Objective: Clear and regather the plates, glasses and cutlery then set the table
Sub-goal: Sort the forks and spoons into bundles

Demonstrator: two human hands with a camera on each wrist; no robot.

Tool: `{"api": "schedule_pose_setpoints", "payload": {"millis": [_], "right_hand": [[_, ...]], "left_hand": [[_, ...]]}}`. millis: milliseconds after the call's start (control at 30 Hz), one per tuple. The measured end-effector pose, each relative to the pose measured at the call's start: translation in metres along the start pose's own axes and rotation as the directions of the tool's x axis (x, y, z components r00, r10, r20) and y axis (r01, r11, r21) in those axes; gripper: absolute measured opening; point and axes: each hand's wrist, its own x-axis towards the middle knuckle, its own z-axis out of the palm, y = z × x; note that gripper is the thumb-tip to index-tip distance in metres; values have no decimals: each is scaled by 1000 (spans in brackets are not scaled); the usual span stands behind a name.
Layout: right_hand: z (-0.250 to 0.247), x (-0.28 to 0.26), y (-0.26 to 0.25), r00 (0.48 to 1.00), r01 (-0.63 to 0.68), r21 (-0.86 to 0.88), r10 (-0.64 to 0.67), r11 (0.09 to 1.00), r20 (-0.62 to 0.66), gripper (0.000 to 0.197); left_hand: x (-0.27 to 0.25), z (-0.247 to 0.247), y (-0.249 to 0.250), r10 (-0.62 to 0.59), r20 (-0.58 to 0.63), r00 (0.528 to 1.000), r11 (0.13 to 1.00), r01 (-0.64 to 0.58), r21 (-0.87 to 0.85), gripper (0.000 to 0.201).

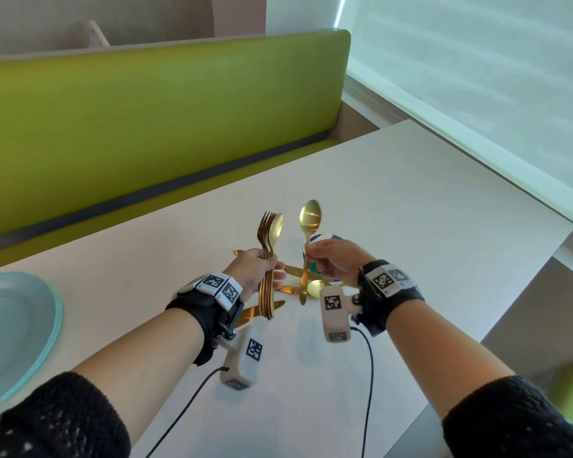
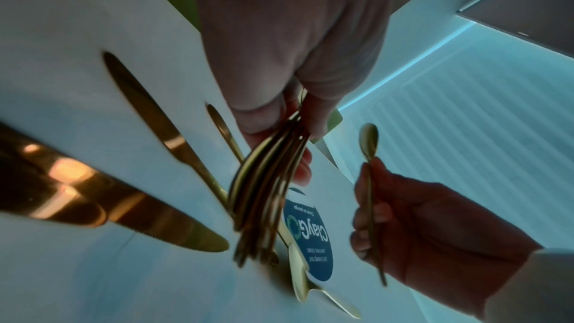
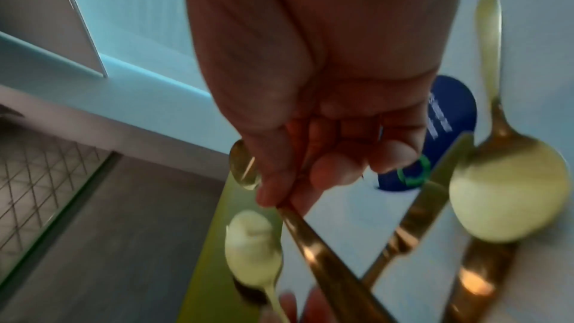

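Observation:
My left hand (image 1: 260, 269) grips an upright bundle of gold forks and a spoon (image 1: 269, 241) above the white table (image 1: 427, 200); the same bundle (image 2: 264, 195) fans down from its fingers in the left wrist view. My right hand (image 1: 331, 264) pinches one gold spoon (image 1: 309, 219) upright by its handle, just right of the bundle; that spoon (image 2: 369, 141) also shows in the left wrist view, and its handle (image 3: 323, 254) in the right wrist view. Below the hands lie several gold knives (image 1: 295, 271) and another spoon (image 1: 316, 287) on the table.
A stack of pale blue plates (image 1: 17, 322) sits at the table's left edge. A round blue sticker (image 1: 325, 241) lies under the cutlery. A green bench (image 1: 146, 127) runs along the far side. A window blind (image 1: 477, 77) is to the right.

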Motion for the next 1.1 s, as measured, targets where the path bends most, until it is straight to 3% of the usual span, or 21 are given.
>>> {"api": "schedule_pose_setpoints", "payload": {"millis": [67,233,333,467,567,733,833,933,1033,1100], "right_hand": [[16,2,5,996,-23,-49,27,999,84,16],[41,3,12,991,-32,-89,43,996,126,15],[48,1,12,996,-17,-138,29,990,88,15],[56,-7,9,1000,25,-145,-25,989,-1,11],[62,-8,9,992,58,-255,-84,965,-91,9],[65,-5,10,987,95,-420,-140,902,-77,24],[45,-2,7,967,58,-639,-202,767,-156,27],[12,1,14,940,-133,-837,-199,532,-276,29],[-12,0,31,933,-259,-906,-155,335,-325,30],[-20,0,43,933,-291,-923,-139,252,-332,32]], "left_hand": [[-3,-2,1,1,7,1000,1000,-1,-10,12],[-9,-6,0,3,49,999,998,-6,68,4],[-11,-9,-2,-14,75,997,997,8,81,6],[-11,-13,-5,6,95,995,994,-16,108,23],[-10,-14,-9,12,100,995,991,-25,134,28],[-8,-15,-15,28,46,999,980,-36,197,27],[-8,-16,-17,25,17,1000,982,-28,189,26],[-9,-19,-17,20,1,1000,983,-20,181,25],[-9,-23,-16,12,-13,1000,987,-9,162,30],[-11,-23,-15,1,-20,1000,989,2,149,31]]}}
